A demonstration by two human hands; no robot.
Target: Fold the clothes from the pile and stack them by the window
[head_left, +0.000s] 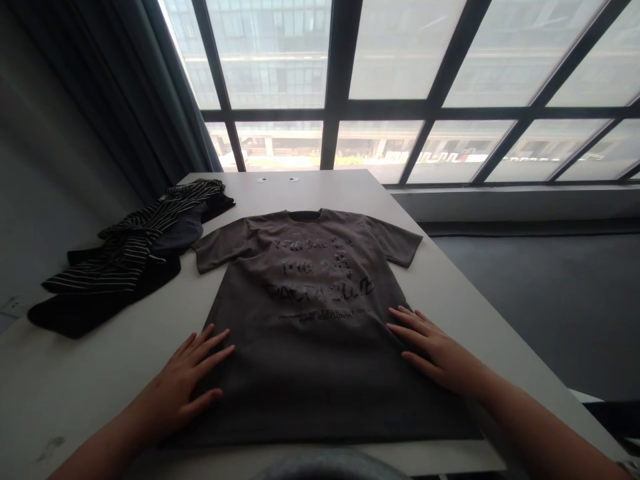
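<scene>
A grey-brown T-shirt (320, 380) of smooth, matte cloth lies spread on the white, flat-topped surface (90, 380), its neck toward the window (280, 60) and its short sleeves splayed outward. Dark, raised-looking lettering (320, 290) crosses the chest, the large lines uneven and glossy, the smaller ones below too blurred to read surely. The left hand (187, 377) and right hand (430, 350) are well apart, fingers fanned and laid on the shirt's two side edges, gripping nothing; they cover parts of those edges, and both forearms are cut off by the frame. To the left, a crumpled striped garment (105, 267) is heaped with dark cloth (85, 313), their folds too shadowed to separate. A curved grey shape (330, 463) at the bottom edge is mostly cut off.
</scene>
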